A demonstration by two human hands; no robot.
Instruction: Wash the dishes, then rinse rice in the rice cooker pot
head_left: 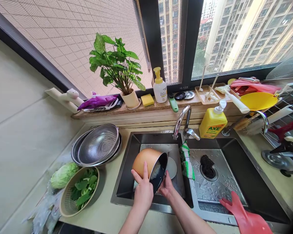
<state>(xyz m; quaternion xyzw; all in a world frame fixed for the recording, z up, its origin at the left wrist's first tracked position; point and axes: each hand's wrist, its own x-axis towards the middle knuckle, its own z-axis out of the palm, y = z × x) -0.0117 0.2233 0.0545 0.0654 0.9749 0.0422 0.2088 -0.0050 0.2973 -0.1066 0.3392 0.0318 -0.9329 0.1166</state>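
Copper-orange bowl (144, 161) tipped on its side over L basin, both grips on it

From bowl, at 9 o'clock: green cabbage (63, 175) on desk (100, 221), just beside tan plastic colander (65, 201) of leafy greens, both set back from the wet basin, prob. to stay dry. At 10 o'clock: nested steel colanders (99, 144).

Centre: L grip (143, 188) has fingers spread up bowl's outer wall, palm pressed on, firm hold. R grip (166, 186) is curled round the lower rim, fingers partly hidden, also closed on it. Bowl's mouth faces R, dark inside showing, prob. so drips fall into steel sink (119, 203). White plate (172, 167) sits just behind.

At 1 o'clock: chrome tap (183, 122). Further R: green-striped cloth (187, 162), black scourer (207, 165) on drain, yellow AXE bottle (213, 123). At 4 o'clock: pink rubber glove (244, 214) draped over sink edge.
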